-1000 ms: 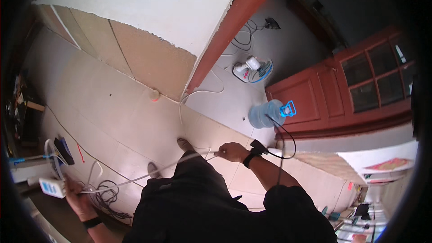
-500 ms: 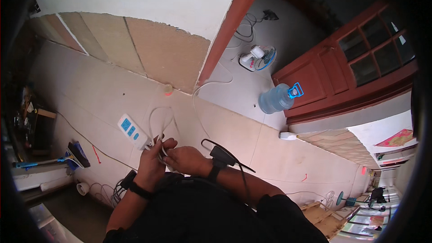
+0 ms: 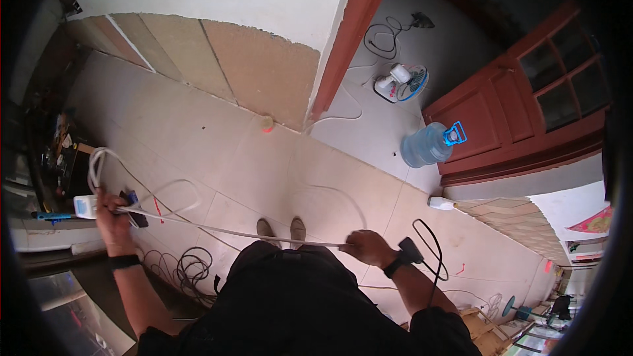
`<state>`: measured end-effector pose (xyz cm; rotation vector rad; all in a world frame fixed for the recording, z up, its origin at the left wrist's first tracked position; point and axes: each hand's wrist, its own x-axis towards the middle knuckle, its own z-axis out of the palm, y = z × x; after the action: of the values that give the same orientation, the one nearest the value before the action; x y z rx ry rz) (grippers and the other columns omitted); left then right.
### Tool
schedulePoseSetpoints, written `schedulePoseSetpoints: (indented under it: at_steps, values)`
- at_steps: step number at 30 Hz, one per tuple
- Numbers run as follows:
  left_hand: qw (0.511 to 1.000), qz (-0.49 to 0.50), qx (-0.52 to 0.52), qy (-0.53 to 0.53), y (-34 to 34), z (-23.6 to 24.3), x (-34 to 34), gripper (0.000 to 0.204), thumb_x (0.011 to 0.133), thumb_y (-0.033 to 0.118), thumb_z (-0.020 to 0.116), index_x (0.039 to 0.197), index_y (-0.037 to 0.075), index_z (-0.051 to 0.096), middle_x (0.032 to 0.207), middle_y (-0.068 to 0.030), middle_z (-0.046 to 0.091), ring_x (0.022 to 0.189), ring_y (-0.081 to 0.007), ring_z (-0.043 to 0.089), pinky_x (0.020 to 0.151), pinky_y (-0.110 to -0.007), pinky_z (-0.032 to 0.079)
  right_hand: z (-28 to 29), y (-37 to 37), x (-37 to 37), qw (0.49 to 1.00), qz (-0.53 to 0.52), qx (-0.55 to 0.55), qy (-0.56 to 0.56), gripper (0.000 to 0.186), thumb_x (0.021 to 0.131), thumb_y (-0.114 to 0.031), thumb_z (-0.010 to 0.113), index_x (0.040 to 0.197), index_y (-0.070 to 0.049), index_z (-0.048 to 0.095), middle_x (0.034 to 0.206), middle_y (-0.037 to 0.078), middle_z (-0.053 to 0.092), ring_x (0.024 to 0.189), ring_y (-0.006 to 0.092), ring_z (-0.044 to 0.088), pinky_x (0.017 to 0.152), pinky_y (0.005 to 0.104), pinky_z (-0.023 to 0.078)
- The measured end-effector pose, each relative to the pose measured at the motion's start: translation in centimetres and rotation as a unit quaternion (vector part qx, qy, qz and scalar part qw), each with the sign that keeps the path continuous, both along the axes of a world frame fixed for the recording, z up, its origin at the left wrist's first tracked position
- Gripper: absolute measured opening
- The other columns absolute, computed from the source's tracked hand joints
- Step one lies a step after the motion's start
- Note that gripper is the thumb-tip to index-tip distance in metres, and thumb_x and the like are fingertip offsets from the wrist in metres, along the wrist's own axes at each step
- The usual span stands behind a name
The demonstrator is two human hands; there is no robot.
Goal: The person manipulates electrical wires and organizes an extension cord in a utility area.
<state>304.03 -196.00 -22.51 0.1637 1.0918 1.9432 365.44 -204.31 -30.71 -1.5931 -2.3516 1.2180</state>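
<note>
My left hand point(image 3: 116, 227), at the left of the view, is closed on a white power strip point(image 3: 84, 206) and loops of white cable point(image 3: 103, 155) that hang around it. My right hand point(image 3: 362, 247), right of centre, grips the same cable, which stretches between my two hands across my legs. A further loose loop of the cable hangs beyond them, blurred. A black strap with a small box and black lead is on my right wrist.
A blue water jug point(image 3: 425, 145) stands by an open red door point(image 3: 471, 112). Past the doorway lie a fan point(image 3: 401, 82) and black cable point(image 3: 382, 39). A small container point(image 3: 267, 124) sits by the wall. Coiled dark cables point(image 3: 194, 270) and cluttered shelving point(image 3: 62, 158) are at left.
My hands, close together half a second ago, have spread apart, drawing the cable between them. The power strip has moved left with my left hand.
</note>
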Motion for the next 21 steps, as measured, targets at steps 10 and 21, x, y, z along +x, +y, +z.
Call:
schedulePoseSetpoints:
  at_steps: [10,21]
  values:
    - [0.981,-0.111,-0.132,0.085,-0.7,-5.9,7.2,0.010,0.097,0.013,0.051,0.095,0.005,0.055,0.062,0.0054,0.036,0.051,-0.0082,0.032,0.053,-0.026,0.034,-2.7,-0.8,2.8,0.940,-0.319,-0.123,-0.006,0.047,0.095,-0.046,0.050,0.086,-0.003,0.068,0.080,0.014,0.068,0.078,0.0290,0.065,0.072,0.0381,0.050]
    - [0.874,-0.430,-0.164,-0.154,-3.1,-4.1,26.1,0.023,0.099,0.023,0.049,0.103,0.001,0.053,0.098,-0.0159,0.064,0.096,-0.0302,0.064,0.083,-0.044,0.052,5.3,4.0,-17.0,0.980,-0.048,-0.042,0.186,0.035,0.095,-0.038,0.050,0.096,-0.006,0.064,0.087,0.018,0.065,0.083,0.0381,0.062,0.071,0.0476,0.048]
